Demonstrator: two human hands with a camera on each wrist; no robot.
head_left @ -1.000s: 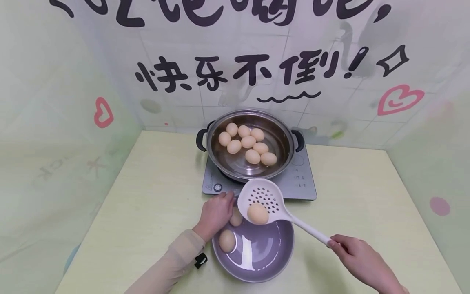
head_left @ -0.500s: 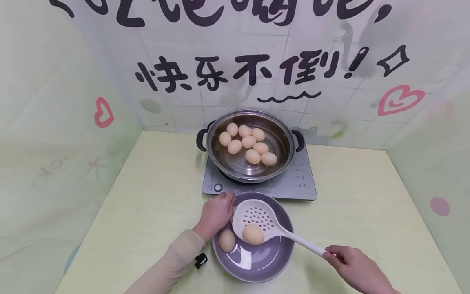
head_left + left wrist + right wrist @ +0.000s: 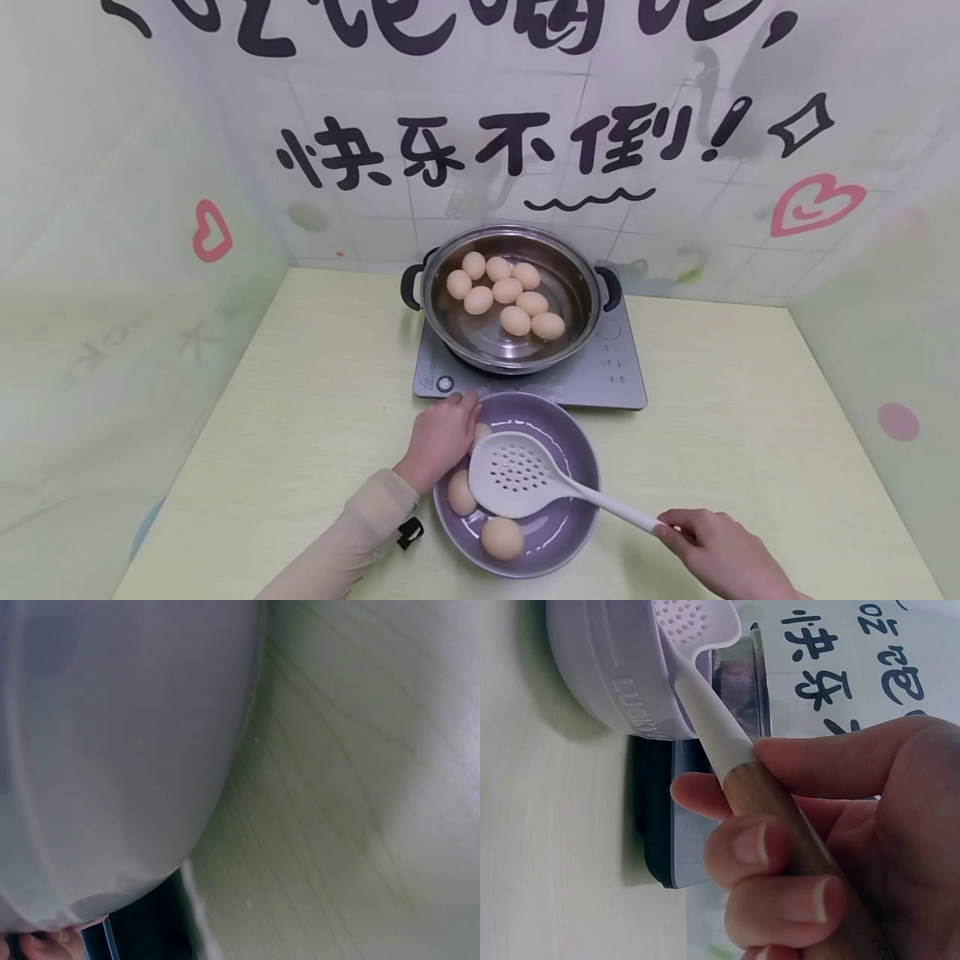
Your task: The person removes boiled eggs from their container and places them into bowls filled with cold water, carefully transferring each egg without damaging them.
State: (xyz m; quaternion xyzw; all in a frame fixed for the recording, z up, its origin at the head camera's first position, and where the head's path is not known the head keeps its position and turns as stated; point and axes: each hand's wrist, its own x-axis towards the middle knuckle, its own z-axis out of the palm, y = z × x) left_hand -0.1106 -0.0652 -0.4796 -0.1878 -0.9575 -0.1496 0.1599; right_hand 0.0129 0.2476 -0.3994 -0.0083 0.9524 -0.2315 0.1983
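Skimmer (image 3: 525, 502), head view: its white perforated head sits slightly lower in the frame than half a second ago; it was carrying an egg then.
Lowest egg (image 3: 502, 538): off the skimmer now, lying in the bowl (image 3: 572, 442) at lower centre, just below the skimmer's head; pale brown, smooth, oval.
Left egg (image 3: 462, 493): practically where it was, against the bowl's left side, partly covered by the skimmer's edge.
Upper egg (image 3: 482, 431): mostly hidden between the fingers and the skimmer; whether they touch cannot be told.
Right hand (image 3: 723, 546): a touch lower than before, at lower right, gripping the skimmer's handle.
Left hand (image 3: 440, 442): unmoved, left of centre, holding the bowl's rim.
Pot (image 3: 487, 343): upper centre, unchanged, nine pale eggs (image 3: 507, 290) in it, on the grey cooker (image 3: 607, 358).
Bowl, left wrist view: its smooth outer wall fills the left side; fingertips of the left hand press at its rim at lower left.
Skimmer, right wrist view: holed white head at the top, white neck slanting down to a brown wood-look grip; thumb and fingers wrap this grip at lower right.
Bowl, right wrist view: lilac, upper left, raised "LUCKY" lettering on its side.
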